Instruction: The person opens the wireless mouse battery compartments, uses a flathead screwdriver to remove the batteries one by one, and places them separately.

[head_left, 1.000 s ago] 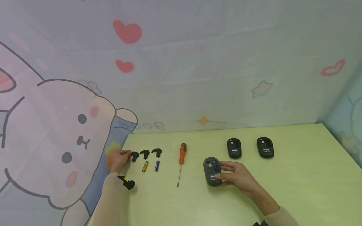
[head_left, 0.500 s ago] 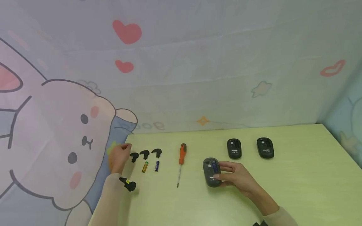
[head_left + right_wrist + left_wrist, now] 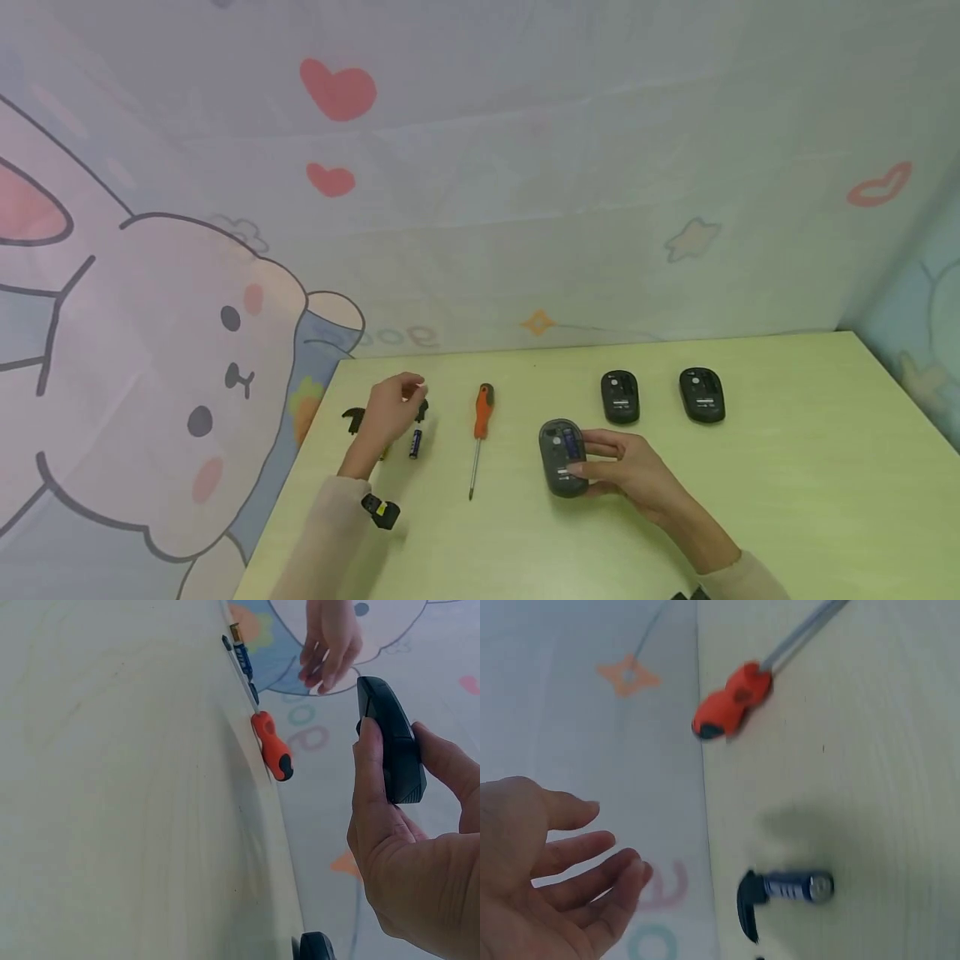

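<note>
My right hand (image 3: 630, 471) grips a dark computer mouse (image 3: 557, 462) by its side, underside toward the head camera, a blue battery showing in its slot. In the right wrist view the mouse (image 3: 394, 750) is pinched between thumb and fingers above the table. My left hand (image 3: 388, 412) hovers over the small parts at left, fingers loosely bent around nothing. Beneath it lie hooked black plastic pieces; one piece (image 3: 354, 418) shows at its left, another piece (image 3: 748, 904) beside a blue battery (image 3: 795, 887) in the left wrist view. A yellow battery (image 3: 385, 454) is mostly hidden by the hand.
An orange-handled screwdriver (image 3: 483, 410) lies between the hands, tip toward me. Two more mice, one mouse (image 3: 620, 397) and another mouse (image 3: 702, 395), lie underside up at the back right. The table (image 3: 795, 483) ends at a printed cloth wall (image 3: 480, 250).
My left hand has moved right from the table's left edge, over the hooked black pieces, covering some of them. My right hand keeps holding the mouse in nearly the same place.
</note>
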`<state>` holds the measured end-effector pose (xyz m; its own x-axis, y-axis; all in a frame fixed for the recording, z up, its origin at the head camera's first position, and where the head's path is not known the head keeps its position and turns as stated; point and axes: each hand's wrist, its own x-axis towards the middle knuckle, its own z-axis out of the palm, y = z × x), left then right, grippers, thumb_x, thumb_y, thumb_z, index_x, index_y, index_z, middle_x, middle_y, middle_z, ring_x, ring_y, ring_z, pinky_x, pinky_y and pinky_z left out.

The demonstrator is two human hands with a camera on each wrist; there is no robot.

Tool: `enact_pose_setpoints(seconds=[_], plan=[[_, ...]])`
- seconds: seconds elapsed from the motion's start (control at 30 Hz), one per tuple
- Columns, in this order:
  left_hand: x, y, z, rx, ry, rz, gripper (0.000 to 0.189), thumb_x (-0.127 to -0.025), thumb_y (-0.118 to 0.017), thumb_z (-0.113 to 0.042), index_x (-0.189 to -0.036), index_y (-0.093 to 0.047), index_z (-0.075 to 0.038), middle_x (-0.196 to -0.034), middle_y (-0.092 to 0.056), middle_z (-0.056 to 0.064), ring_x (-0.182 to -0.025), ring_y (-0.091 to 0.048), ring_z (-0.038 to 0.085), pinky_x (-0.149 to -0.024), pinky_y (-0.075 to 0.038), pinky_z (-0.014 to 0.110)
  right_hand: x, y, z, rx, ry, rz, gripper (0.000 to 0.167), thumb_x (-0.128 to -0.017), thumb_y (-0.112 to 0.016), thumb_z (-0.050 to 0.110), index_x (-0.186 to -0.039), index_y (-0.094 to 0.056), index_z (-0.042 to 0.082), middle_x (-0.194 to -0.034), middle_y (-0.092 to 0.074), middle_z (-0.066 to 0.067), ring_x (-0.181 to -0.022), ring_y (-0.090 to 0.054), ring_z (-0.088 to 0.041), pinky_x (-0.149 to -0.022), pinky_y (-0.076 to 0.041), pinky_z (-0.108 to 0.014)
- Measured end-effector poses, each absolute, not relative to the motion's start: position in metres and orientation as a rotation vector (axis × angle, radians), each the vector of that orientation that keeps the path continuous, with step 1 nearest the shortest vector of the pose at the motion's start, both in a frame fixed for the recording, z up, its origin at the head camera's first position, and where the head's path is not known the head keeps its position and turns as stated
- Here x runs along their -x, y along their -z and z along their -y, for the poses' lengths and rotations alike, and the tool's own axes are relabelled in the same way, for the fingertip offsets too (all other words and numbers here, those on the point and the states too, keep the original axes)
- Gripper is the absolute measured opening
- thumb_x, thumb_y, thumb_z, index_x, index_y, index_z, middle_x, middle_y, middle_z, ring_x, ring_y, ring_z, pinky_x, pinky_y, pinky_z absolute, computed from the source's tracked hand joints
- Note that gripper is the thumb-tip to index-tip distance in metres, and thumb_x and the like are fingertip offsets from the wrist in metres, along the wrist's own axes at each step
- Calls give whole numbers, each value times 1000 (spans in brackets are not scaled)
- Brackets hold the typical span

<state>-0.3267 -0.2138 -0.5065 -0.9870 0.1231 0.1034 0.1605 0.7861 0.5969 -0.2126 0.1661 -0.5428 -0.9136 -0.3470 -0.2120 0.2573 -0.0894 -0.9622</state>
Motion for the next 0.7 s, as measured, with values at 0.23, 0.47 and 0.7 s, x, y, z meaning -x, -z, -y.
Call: enact_pose_setpoints(seconds=[0.23, 0.47, 0.7], plan=[[313, 503, 175, 403, 788, 3030, 48, -104, -68, -27, -144, -61, -1, -140, -67, 22, -127, -67, 41, -104, -58, 55, 212, 541, -167, 114, 2061, -1798, 77, -92, -81, 12, -153, -42, -11, -155, -45, -38, -102, -76, -17, -83, -68, -36], [304, 515, 152, 515, 501, 3148, 61, -106, -64, -32, -153, -49, 3, -157, -52, 26, -146, -51, 45, -119, -48, 57, 211, 542, -166, 103, 2060, -1780, 76, -92, -81, 11, -153, -42, -12, -154, -47, -37, -102, -76, -17, -85, -67, -37], [302, 536, 127, 606, 229, 3071, 77, -102, -70, -36, -156, -39, 10, -157, -49, 31, -143, -52, 51, -113, -53, 56, 211, 543, -164, 121, 2068, -1783, 76, -92, -80, 11, -153, -42, -12, -152, -49, -36, -102, -76, -17, -84, -67, -37]])
